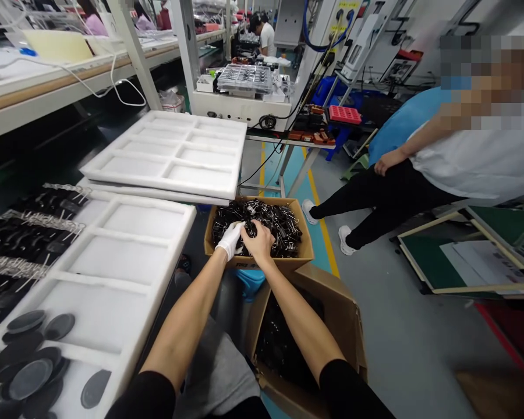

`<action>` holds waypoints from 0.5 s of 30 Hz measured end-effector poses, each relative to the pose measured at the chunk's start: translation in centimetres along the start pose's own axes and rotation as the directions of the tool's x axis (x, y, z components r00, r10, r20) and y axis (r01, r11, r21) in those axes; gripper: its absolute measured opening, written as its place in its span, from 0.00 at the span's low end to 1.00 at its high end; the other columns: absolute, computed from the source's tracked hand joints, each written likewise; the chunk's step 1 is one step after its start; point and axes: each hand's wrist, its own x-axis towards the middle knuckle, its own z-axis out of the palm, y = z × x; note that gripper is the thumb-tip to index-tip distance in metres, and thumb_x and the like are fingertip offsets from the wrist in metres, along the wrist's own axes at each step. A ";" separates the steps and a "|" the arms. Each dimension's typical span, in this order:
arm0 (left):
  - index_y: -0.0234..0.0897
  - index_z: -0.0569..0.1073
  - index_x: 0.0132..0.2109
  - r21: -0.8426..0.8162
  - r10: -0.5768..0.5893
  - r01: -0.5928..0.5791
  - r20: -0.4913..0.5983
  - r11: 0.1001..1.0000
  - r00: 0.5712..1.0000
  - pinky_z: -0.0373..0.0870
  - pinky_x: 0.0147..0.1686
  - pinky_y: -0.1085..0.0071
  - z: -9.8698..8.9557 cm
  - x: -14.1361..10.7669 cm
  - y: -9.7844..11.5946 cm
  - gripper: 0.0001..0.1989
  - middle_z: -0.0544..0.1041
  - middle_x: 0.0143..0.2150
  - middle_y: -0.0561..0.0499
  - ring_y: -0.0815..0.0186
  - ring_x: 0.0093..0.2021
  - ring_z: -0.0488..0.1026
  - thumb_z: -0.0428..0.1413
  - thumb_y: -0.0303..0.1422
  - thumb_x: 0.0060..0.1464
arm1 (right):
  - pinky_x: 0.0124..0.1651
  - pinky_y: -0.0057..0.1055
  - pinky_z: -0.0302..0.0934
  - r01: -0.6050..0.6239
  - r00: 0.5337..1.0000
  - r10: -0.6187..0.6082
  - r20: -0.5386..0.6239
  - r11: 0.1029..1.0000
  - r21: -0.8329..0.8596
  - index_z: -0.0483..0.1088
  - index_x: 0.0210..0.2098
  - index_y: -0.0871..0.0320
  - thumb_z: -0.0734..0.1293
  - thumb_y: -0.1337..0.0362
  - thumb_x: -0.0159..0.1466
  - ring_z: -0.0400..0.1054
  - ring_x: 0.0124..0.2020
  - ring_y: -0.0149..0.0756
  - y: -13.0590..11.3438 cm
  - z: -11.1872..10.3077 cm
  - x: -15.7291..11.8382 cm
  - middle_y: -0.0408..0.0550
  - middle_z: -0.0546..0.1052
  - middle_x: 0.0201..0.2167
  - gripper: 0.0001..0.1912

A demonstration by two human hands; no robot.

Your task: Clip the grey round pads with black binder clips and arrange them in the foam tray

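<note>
A cardboard box [304, 233] full of black binder clips [283, 224] with silver wire handles is in front of me. My left hand [230, 240], in a white glove, is over the near left part of the heap. Close beside it is my bare right hand [257, 240]. The fingers of both hands are bent and meet around what looks like a black binder clip, mostly hidden by the fingers. Below my right forearm stands a second open carton [343, 326] with dark contents, hard to make out.
White foam trays [172, 154] with compartments lie at the left; the nearer tray [113, 233] carries black discs [30, 378] and rows of clips [30, 233]. A person [445, 145] stands at the right beside a low green-topped cart [432, 262]. Equipment [244, 105] stands ahead.
</note>
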 end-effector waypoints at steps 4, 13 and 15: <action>0.56 0.69 0.55 -0.080 0.035 -0.035 -0.006 0.996 0.999 0.71 0.31 0.74 -0.3 0.0 -0.3 0.22 0.74 0.57 0.53 0.64 0.46 0.73 0.50 0.57 0.58 | 0.62 0.36 0.59 0.133 0.991 -0.133 -0.012 0.990 0.053 0.76 0.53 0.59 0.65 0.54 0.68 0.69 0.58 0.43 -0.8 0.3 1.2 0.54 0.80 0.54 0.21; 0.57 0.68 0.58 -0.162 0.125 -0.129 -0.032 0.978 0.992 0.68 0.29 0.75 -0.6 0.1 1.2 0.25 0.76 0.56 0.52 0.62 0.48 0.73 0.49 0.59 0.60 | 0.62 0.37 0.62 0.309 0.951 -0.310 0.003 0.948 0.070 0.79 0.52 0.60 0.65 0.55 0.68 0.73 0.54 0.43 -3.0 -1.1 3.6 0.54 0.81 0.52 0.20; 0.59 0.67 0.60 -0.144 0.124 -0.129 -0.041 0.981 0.991 0.70 0.31 0.74 -0.4 0.5 1.9 0.25 0.77 0.55 0.53 0.63 0.49 0.74 0.46 0.59 0.63 | 0.63 0.39 0.61 0.329 0.944 -0.330 0.008 0.942 0.064 0.80 0.51 0.58 0.65 0.55 0.68 0.72 0.55 0.44 -4.1 -1.9 4.1 0.52 0.81 0.52 0.19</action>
